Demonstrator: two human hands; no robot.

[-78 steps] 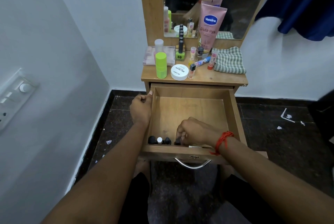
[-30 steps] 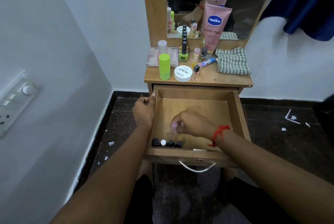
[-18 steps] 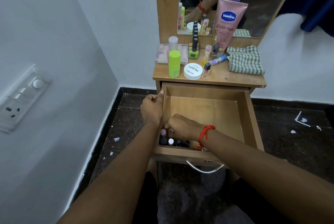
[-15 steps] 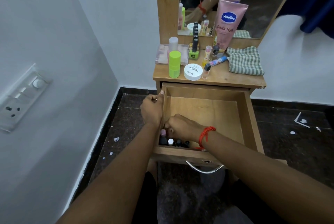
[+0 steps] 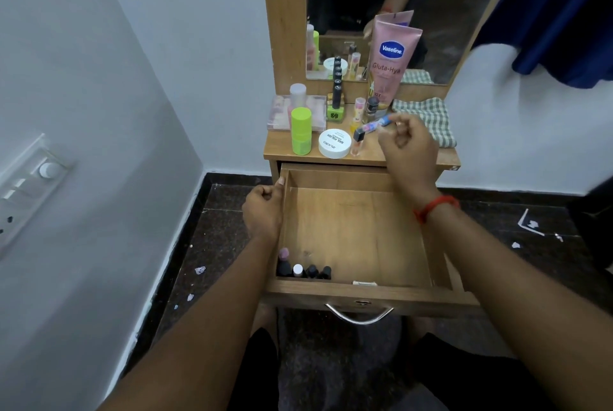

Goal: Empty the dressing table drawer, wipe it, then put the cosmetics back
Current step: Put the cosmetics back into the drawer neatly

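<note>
The wooden drawer (image 5: 371, 296) stands pulled out under the dressing table top (image 5: 371, 158). My left hand (image 5: 263, 215) is closed on the drawer's left wall. Several small nail polish bottles (image 5: 305, 270) stand in the front left corner, one with a pink cap (image 5: 284, 253). The rest of the drawer floor is bare wood. My right hand (image 5: 409, 148), with a red thread at the wrist, is up over the table top. Its thumb and fingers pinch the blue end of a blue and pink tube (image 5: 371, 127), which lies on the top.
On the top stand a lime green bottle (image 5: 301, 132), a white nail polish jar (image 5: 335, 144), a clear palette box (image 5: 297, 113), a pink Vaseline tube (image 5: 389, 62) and a checked cloth (image 5: 431, 118). A mirror rises behind. A wall is close on the left.
My right hand left the pink-capped bottle in the drawer's front left corner, rose out of the drawer and reached the tube on the table top. My left hand stayed on the drawer wall.
</note>
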